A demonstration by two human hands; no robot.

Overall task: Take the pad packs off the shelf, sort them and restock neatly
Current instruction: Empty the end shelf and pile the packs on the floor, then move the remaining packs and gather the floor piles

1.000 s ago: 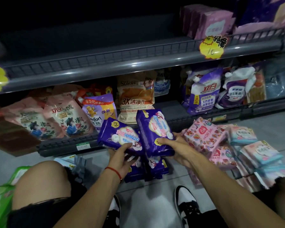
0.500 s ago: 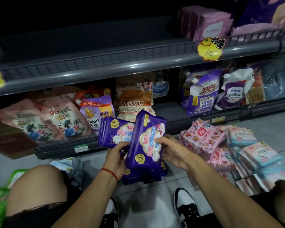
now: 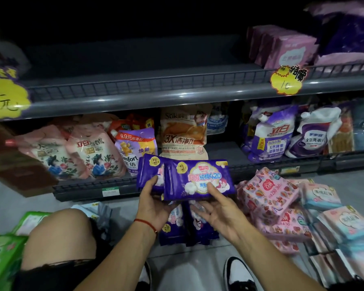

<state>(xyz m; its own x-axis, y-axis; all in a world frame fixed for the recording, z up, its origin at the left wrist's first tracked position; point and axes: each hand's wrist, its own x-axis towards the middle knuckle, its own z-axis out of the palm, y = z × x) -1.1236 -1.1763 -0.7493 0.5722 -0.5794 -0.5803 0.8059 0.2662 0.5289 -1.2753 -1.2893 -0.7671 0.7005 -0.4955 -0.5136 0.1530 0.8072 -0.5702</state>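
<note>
Purple pad packs [image 3: 198, 179] held over the floor pile, below the cleared shelf [image 3: 135, 89].
Both are gripped by the left hand [image 3: 153, 203]; the right hand [image 3: 216, 211], fingers straight, supports them. Edges should be squared before stacking.

Grey floor [image 3: 19, 206] — purple packs [image 3: 189, 225], pink packs [image 3: 282, 225] stacked directly on it.

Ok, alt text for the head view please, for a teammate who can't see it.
Both hands hold purple pad packs in front of a store shelf: left hand grips them from the left, right hand supports the front pack from below. More purple packs lie on the floor beneath, pink packs to the right.
</note>
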